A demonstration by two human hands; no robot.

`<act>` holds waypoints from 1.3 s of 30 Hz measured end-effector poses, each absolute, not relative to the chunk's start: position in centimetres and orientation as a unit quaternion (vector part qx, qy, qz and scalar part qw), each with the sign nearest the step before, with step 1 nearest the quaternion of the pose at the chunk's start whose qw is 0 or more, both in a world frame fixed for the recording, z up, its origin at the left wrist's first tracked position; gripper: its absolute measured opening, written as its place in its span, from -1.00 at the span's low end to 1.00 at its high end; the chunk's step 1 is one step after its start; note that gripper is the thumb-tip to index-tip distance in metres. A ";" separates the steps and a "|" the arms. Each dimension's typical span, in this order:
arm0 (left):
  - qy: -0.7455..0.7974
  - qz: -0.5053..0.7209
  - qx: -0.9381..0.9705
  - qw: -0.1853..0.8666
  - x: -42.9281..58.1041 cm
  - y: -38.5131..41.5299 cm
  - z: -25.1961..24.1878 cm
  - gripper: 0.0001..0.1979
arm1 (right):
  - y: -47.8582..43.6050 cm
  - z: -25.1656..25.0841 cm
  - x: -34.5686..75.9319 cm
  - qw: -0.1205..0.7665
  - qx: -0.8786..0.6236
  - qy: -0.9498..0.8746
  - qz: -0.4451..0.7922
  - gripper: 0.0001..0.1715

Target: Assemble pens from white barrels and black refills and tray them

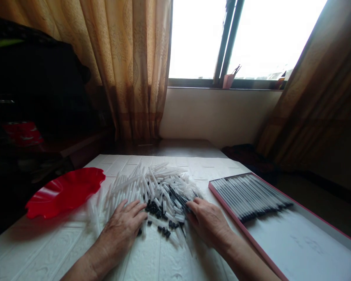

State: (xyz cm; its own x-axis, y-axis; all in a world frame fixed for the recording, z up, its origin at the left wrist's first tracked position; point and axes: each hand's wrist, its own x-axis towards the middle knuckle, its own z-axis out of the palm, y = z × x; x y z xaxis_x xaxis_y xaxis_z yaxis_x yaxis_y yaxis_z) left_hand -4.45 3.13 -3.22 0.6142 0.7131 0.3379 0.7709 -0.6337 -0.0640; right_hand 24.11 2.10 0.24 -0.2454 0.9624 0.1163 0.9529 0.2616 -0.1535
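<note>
A loose pile of clear-white plastic pen barrels (pixel 125 187) spreads over the table. My left hand (pixel 123 220) lies palm down at the pile's near left edge, fingers stretched out over the barrels and holding nothing. Small black plugs (pixel 154 209) lie between my hands, with short white caps (pixel 178 216) among them. My right hand (pixel 207 220) is at the pile's right side, fingers curled and pressed together beside thin black rods (pixel 177 197) that look like pen refills. What those fingertips grip is hidden and blurred.
On the right, a pink-edged tray (pixel 226 207) holds a row of black-ended pens (pixel 251 195). A red wavy-rimmed plate (pixel 67 191) stands at the left. White brick-patterned covering lies on the table (pixel 152 257). A pink cup (pixel 228 81) stands on the windowsill.
</note>
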 end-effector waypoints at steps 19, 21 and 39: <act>-0.346 -0.120 -0.928 0.067 -5.1 3.1 -4.0 -0.55 | 2.2 0.3 24.7 0.118 -0.671 -0.724 0.103 -0.88; -0.343 -0.131 -0.928 0.059 -5.0 3.0 -3.8 -0.57 | 2.2 0.4 24.7 0.121 -0.676 -0.719 0.106 -0.88; -0.368 -0.073 -0.924 -0.067 -5.1 2.5 -1.5 -0.79 | 3.0 -0.3 25.0 0.371 -0.566 -0.642 0.360 -0.66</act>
